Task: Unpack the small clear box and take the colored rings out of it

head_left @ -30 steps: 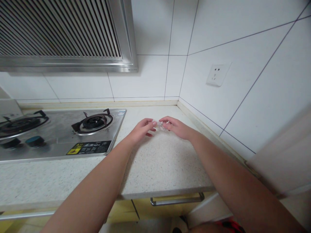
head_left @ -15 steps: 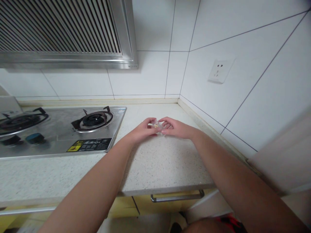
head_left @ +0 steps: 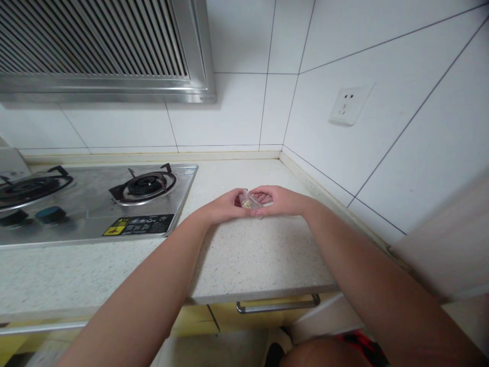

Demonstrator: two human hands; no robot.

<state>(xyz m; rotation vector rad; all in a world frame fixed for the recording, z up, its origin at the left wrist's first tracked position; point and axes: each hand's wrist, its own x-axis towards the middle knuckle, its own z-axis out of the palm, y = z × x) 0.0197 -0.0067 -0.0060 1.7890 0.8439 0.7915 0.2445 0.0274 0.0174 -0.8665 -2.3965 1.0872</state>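
Between my hands is a small clear plastic bag [head_left: 251, 202] with some yellowish bits inside, too small to name. My left hand [head_left: 228, 205] grips its left side, fingers behind and thumb in front. On the other side my right hand [head_left: 278, 200] has its fingers and thumb closed on the bag's right part. Both hands are just over the pale speckled countertop [head_left: 263, 255], right of the stove. Parts of the bag are hidden by my fingers and thumbs.
A steel gas stove [head_left: 87, 204] with black burners and knobs lies to the left, under a slatted range hood [head_left: 103, 86]. A wall socket [head_left: 347, 106] is on the right tiled wall. A drawer handle [head_left: 278, 306] juts out below the counter's front edge.
The bag shows more between my hands, with its yellowish contents plainer. My thumbs have shifted slightly downward and closer together. The whole view has tilted a little.
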